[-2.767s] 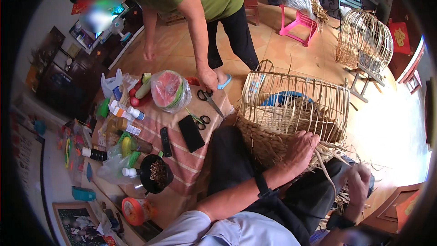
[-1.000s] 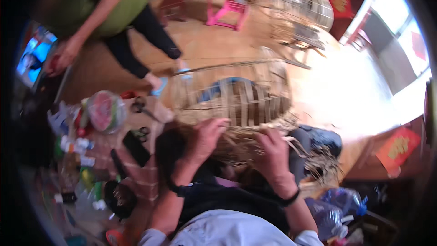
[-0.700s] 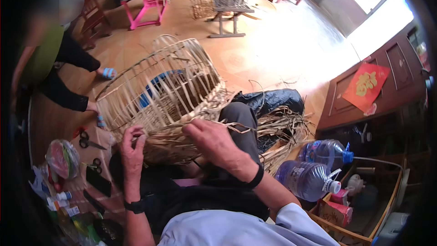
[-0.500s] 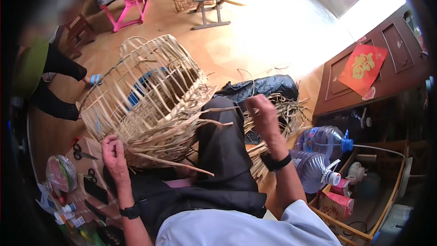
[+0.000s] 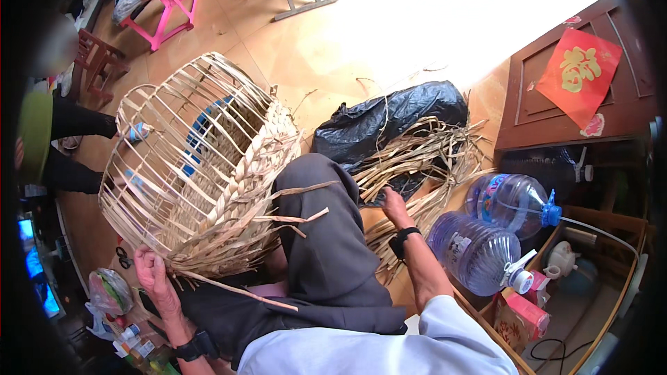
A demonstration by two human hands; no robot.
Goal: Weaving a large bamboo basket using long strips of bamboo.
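Here's the large tan basket of plaited straw and thin upright ribs (image 5: 243, 173), lying tilted just left of the person's bent knee in dark grey trousers (image 5: 316, 222), loose strand ends poking out over the cloth. The bare left hand (image 5: 154, 279) is at its near left corner, fingers curled narrow and pinching the edge. Over to the right hand (image 5: 394, 208): it's beyond the knee, at the near ends of a loose heap of dry tan straw (image 5: 417, 146), fingers drawn narrow, but they're small and partly turned away, so I can't tell whether they grip any strands. That heap spills from a crumpled black plastic bag (image 5: 410, 107). Right of it, two big clear bluish plastic bottles (image 5: 476, 250) lie side by side, below a brown panelled wooden door (image 5: 521, 107) bearing a red paper square with gold lettering (image 5: 580, 73). Far left, a person in a green top (image 5: 35, 128) stands near the basket; up top, a bright pink plastic stool (image 5: 162, 28) carries more straw.
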